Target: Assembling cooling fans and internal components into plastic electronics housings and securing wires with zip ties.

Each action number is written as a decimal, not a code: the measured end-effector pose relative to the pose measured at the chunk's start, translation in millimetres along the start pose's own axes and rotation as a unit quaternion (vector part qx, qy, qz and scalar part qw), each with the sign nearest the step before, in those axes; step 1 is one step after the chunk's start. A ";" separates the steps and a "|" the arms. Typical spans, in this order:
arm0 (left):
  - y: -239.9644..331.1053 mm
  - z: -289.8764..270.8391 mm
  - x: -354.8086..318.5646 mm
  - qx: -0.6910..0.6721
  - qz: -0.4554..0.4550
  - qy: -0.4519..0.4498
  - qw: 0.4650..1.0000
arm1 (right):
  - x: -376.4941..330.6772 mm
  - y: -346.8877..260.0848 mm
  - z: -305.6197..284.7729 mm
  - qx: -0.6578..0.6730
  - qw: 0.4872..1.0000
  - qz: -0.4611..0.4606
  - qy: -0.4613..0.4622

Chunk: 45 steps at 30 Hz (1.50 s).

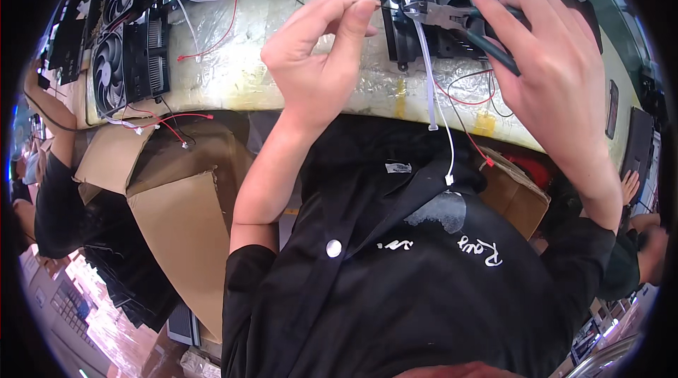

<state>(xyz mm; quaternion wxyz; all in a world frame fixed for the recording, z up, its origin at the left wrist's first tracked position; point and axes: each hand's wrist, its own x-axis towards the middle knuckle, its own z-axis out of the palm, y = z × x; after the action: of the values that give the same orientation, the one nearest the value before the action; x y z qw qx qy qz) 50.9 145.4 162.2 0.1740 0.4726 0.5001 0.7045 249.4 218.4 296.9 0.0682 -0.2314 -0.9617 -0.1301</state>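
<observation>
My right hand [554, 60] grips diagonal cutters [446, 16] with dark green handles. Their jaws are at a bundle of white cables [426, 42] on the side of a black fan unit [402, 35]. Opposite them, my left hand [321, 46] pinches a thin black strip [385, 6] between thumb and forefinger; it runs toward the jaws and looks like a cable tie's tail. From the bundle, white and red leads hang over the table's near edge, ending in a white plug [449, 179] and a red plug [490, 162]. My right hand partly hides the fan.
More black fan units [127, 67] with loose leads stand at the left and back of the film-covered table [247, 88]. Open cardboard boxes [180, 226] sit below its near edge. Another person's arm [60, 123] is at the left, and a hand [630, 186] at the right.
</observation>
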 end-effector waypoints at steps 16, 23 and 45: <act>-6.0 3.4 16.3 -0.057 -0.033 -0.011 0.998 | 12.7 -14.4 -13.5 -0.022 0.997 0.012 -0.070; -7.3 1.1 13.9 -0.070 -0.031 -0.012 0.997 | 3.9 -16.6 2.5 -0.058 0.996 0.020 -0.066; 12.2 14.4 16.7 -0.041 0.028 -0.039 0.998 | -0.4 -30.1 10.2 -0.104 0.993 0.029 -0.039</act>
<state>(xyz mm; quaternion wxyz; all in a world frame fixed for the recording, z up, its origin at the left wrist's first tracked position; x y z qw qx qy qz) 57.6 159.8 181.8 0.1928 0.5063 0.4500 0.7100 235.1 195.3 280.6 0.0102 -0.2698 -0.9377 -0.2188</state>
